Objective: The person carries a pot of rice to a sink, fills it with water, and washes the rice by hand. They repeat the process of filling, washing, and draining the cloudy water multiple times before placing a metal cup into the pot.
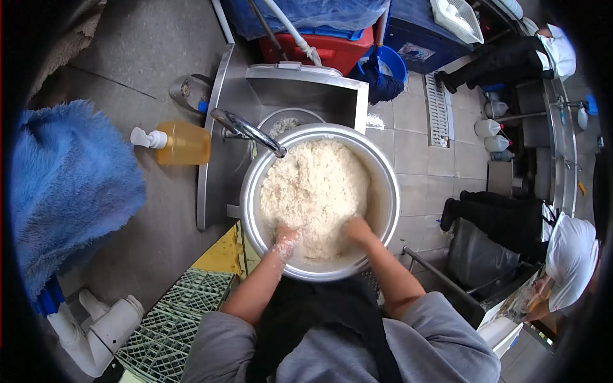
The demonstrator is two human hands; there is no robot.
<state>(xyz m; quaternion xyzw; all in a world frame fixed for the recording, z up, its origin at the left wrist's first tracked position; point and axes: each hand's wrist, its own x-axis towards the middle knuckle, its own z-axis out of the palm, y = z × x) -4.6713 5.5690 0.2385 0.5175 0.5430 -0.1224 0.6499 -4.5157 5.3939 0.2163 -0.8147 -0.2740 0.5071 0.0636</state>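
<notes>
A wide metal pot [389,198] stands upright at the sink's front edge, filled with a pale, lumpy, grainy mass that looks like wet rice [316,185]. Into its near left part reaches my left hand [288,237], white bits stuck to the back of it and the wrist. My right hand [356,231] is sunk in the near right part, close to the pot's inner wall. The mass hides the fingers of both hands, so their grip does not show. A curved chrome faucet [252,133] hangs over the pot's far left rim.
Behind the pot is a steel sink [306,96] with a grain-filled bowl [290,118]. To the left are a soap pump bottle [182,143], a blue towel [76,191] and green crates [169,319]. Two people [571,258] stand at right, beyond a metal rail [440,277].
</notes>
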